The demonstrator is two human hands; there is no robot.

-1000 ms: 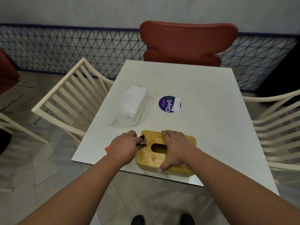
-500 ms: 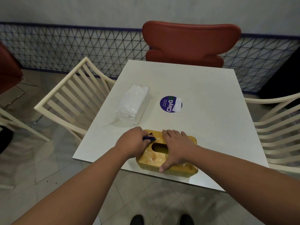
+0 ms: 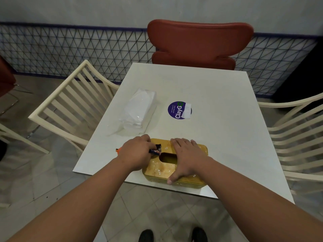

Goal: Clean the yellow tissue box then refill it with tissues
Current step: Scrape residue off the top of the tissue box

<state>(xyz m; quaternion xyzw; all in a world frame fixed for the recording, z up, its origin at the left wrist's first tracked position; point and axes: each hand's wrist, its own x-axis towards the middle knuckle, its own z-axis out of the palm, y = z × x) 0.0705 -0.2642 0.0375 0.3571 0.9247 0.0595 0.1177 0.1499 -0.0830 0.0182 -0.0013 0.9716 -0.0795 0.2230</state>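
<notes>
- We stand at the near edge of a white desk (image 3: 209,95), with a red chair (image 3: 199,42) at its far side and cream slatted chairs (image 3: 70,103) on either side.
- The yellow tissue box (image 3: 162,169) lies flat at the desk's near edge, directly under both our hands, its oval slot facing up and white specks scattered over its lid.
- Our right hand (image 3: 187,158) lies open and flat on the right part of the lid, fingers spread toward the far edge, thumb hooked over the near side.
- Our left hand (image 3: 138,154) is curled closed around a small dark cloth (image 3: 157,149), pressing it on the lid's left end, just beside the slot.
- A clear-wrapped pack of tissues (image 3: 138,109) lies farther back on the left, apart from the box.
- A round purple sticker (image 3: 179,110) sits near the desk's middle.
- A bit of something orange (image 3: 118,150) peeks out beside our left wrist; we cannot tell what.
</notes>
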